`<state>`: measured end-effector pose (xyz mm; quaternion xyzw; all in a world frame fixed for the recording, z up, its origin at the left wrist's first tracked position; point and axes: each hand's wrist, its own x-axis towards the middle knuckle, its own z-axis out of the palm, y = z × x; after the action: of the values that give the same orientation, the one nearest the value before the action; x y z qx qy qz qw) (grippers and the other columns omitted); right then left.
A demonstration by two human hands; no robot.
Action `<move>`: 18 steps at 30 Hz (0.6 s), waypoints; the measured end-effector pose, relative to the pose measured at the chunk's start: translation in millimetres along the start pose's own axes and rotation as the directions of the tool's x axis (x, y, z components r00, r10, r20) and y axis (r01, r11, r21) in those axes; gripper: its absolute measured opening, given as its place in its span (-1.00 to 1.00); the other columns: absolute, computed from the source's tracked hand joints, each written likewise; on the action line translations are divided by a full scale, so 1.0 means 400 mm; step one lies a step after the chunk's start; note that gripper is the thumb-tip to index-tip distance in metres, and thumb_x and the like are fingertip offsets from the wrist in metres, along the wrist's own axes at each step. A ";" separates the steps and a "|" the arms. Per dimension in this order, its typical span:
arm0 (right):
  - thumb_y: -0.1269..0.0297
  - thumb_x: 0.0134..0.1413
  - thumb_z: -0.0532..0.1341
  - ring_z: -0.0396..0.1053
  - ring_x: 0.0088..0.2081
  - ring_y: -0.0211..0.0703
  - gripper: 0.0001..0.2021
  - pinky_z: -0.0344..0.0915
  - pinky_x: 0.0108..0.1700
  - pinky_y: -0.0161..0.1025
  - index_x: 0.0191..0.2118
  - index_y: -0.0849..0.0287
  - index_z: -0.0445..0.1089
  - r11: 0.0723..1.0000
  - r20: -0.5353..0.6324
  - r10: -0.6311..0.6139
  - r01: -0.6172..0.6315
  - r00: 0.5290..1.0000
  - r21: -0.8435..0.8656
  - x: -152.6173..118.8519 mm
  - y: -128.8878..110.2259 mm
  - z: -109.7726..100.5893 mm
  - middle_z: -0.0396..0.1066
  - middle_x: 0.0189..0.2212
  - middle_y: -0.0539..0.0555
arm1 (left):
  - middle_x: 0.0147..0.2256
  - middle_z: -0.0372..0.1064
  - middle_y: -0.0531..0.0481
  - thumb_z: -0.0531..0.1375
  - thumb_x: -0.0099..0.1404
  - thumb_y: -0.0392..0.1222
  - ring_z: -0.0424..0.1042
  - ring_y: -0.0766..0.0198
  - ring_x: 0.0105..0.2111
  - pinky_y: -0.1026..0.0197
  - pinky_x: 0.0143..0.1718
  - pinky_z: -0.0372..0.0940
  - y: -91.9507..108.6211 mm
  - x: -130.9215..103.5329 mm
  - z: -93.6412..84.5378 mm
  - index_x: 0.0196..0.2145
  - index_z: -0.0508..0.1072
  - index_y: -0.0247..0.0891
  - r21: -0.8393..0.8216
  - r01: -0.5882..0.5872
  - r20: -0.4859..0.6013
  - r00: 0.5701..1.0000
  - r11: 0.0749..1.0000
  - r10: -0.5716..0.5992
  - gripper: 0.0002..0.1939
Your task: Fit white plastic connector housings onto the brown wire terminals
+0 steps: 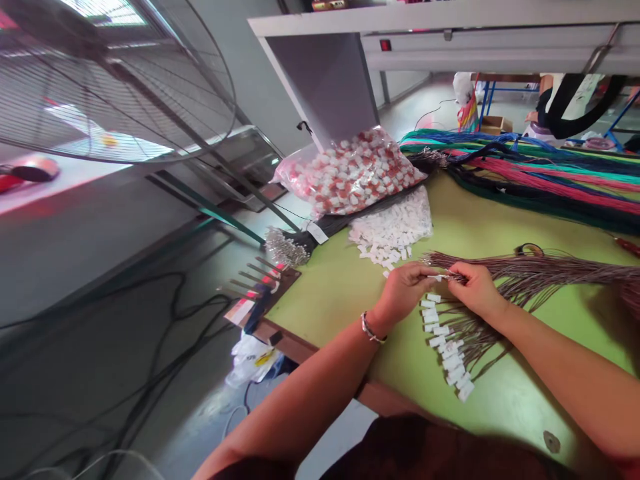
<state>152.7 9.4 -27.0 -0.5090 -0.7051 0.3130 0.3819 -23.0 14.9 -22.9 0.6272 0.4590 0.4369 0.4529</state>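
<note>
Over the green table (320, 300), my left hand (407, 292) pinches a small white connector (439, 277). Close to its right, my right hand (473, 287) is closed on a thin brown wire whose tip meets the connector. Below my hands lies a slanting row of white connectors (450, 360) fitted on brown wires. A long bundle of brown wires (560, 267) runs behind my right hand to the right edge. Loose white connectors (395, 230) spill from a clear bag just beyond my left hand.
A clear bag of red and white parts (357, 173) lies at the back. Coloured wire bundles (540, 173) stretch along the far right. Metal prongs (255, 277) stand at the left table corner. A large fan (115, 80) is at upper left; black tape (529, 249) lies behind the brown wires.
</note>
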 end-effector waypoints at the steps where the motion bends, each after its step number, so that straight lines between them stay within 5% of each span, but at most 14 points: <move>1: 0.37 -0.19 0.13 0.12 -0.57 -0.35 -0.92 0.05 -0.51 -0.39 -0.52 0.23 0.36 1.000 0.017 0.009 -0.008 1.000 -0.002 0.002 0.001 -0.002 0.26 -0.65 -0.07 | -0.50 0.42 0.00 0.26 0.04 -0.29 0.35 0.37 -0.54 0.31 -0.48 0.28 -0.002 0.001 0.003 -0.40 0.55 -0.30 -0.013 0.046 0.010 0.999 0.999 -0.046 -0.88; 4: 0.39 -0.22 0.13 0.08 -0.59 -0.37 -0.94 0.02 -0.53 -0.40 -0.56 0.23 0.33 0.999 0.047 0.021 -0.020 0.999 -0.035 0.008 0.002 -0.005 0.22 -0.67 -0.09 | -0.62 0.36 0.05 0.23 0.06 -0.30 0.32 0.39 -0.61 0.32 -0.51 0.26 -0.008 0.004 0.011 -0.39 0.53 -0.34 -0.060 0.196 0.037 0.980 0.979 -0.194 -0.88; 10: 0.38 -0.22 0.14 0.05 -0.60 -0.37 -0.95 0.01 -0.52 -0.39 -0.57 0.22 0.31 0.996 0.047 0.018 -0.014 0.999 -0.092 0.009 0.007 0.003 0.20 -0.69 -0.10 | -0.63 0.35 0.08 0.20 0.06 -0.36 0.31 0.40 -0.61 0.35 -0.53 0.24 -0.009 0.002 0.028 -0.44 0.50 -0.35 -0.047 0.233 0.024 0.972 0.971 -0.232 -0.92; 16: 0.34 -0.20 0.17 0.06 -0.60 -0.36 -0.91 -0.01 -0.52 -0.38 -0.60 0.21 0.28 0.989 0.041 0.011 -0.005 0.999 -0.148 0.006 0.004 0.006 0.20 -0.71 -0.09 | -0.49 0.41 0.02 0.18 0.06 -0.40 0.36 0.34 -0.45 0.30 -0.37 0.26 -0.013 -0.009 0.028 -0.50 0.50 -0.30 0.189 -0.044 -0.002 0.999 0.981 0.045 -0.90; 18: 0.34 -0.20 0.17 0.06 -0.60 -0.36 -0.91 -0.01 -0.52 -0.39 -0.60 0.21 0.28 0.988 0.045 0.022 -0.015 0.999 -0.156 0.006 0.003 0.005 0.19 -0.71 -0.10 | -0.48 0.42 0.01 0.20 0.05 -0.38 0.36 0.34 -0.45 0.30 -0.37 0.26 -0.017 -0.012 0.025 -0.47 0.51 -0.30 0.163 -0.012 -0.001 1.000 0.987 0.012 -0.91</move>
<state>150.9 11.8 -28.4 -0.5362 -0.7313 0.2723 0.3218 -15.4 9.9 -32.2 0.6643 0.4899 0.4015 0.3970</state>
